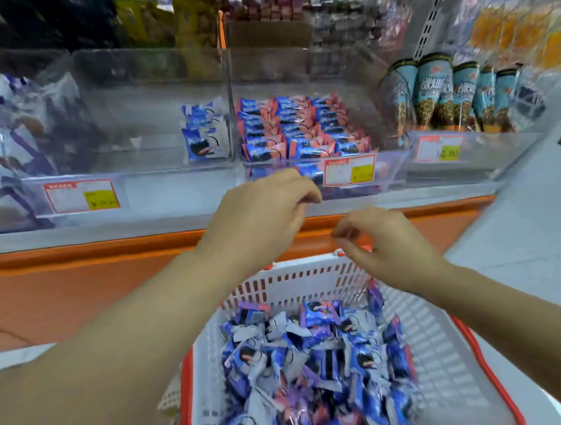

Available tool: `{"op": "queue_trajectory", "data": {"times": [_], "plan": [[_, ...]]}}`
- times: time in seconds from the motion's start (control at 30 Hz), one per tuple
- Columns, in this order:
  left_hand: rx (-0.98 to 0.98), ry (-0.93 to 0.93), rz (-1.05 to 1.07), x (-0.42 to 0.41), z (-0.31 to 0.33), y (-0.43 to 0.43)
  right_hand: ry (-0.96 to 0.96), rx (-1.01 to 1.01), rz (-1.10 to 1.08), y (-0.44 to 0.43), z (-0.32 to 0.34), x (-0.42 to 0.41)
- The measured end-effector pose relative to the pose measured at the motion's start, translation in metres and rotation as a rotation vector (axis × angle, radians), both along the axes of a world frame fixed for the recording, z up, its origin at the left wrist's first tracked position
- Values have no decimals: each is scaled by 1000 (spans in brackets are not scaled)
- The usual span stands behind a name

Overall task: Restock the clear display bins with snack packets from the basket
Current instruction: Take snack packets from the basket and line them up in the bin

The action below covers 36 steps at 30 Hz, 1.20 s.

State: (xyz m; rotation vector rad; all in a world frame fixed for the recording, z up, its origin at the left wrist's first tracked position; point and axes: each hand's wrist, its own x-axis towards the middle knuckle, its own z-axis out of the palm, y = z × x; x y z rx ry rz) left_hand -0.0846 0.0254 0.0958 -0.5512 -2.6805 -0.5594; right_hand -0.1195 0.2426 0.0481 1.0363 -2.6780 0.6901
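in front of the shelf of clear display bins, a white basket (pixel 435 331) with a red rim sits low in the view, its floor heaped with loose snack packets (pixel 313 360) in blue, white and purple wrappers. both bare arms reach forward over it. the left grip (pixel 266 211) hangs near the front lip of the middle bin (pixel 392 166), fingers loosely curled downward with nothing between them. the right grip (pixel 384 243) hovers just above the far wall of the basket, its fingers bent in toward the thumb; blur hides the tips, so i cannot tell whether they pinch anything. the middle bin holds tidy rows of blue-and-pink packets (pixel 296 128) that fill most of its floor, with a red-edged price tag (pixel 349 169) on its front. the bin to its left (pixel 138 172) carries only a short stack of blue-and-white packets (pixel 205 133) against its right wall, and a second price tag (pixel 82 195) on its front. further left, purple-and-white packs (pixel 17 127) lie piled. to the right, tall cone-shaped packs (pixel 441 90) in teal wrappers stand upright behind a third price tag (pixel 438 149). an orange ledge (pixel 107 261) runs below the bins, between them and the basket.
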Motion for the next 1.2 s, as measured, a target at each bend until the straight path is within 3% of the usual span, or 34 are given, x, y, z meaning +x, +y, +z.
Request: {"op": "queue_trajectory", "data": {"times": [0.23,0.37,0.47,0.57,0.7,0.93,1.07,1.2], "plan": [[-461,-497,-47,4,-107,21,-527,429,-136,40,-122,6],[-499,-770,-49,1,-169,11,-690,557,-127,38,-167,0],[-389,-907,31,-3,-205,9,-787,532,-165,29,-196,-4],[-143,-1039,121,-3,-237,14,-918,431,-245,21,-218,-10],[171,-1144,186,-4,-262,37,-1103,231,-344,14,-237,-17],[512,-1340,340,-11,-293,67,-1303,-159,-499,12,-253,-21],[680,-1333,451,-15,-292,69,-1293,-226,-576,15,-254,-20],[721,-1276,523,-12,-276,63,-1435,-215,-465,20,-233,-14]]}}
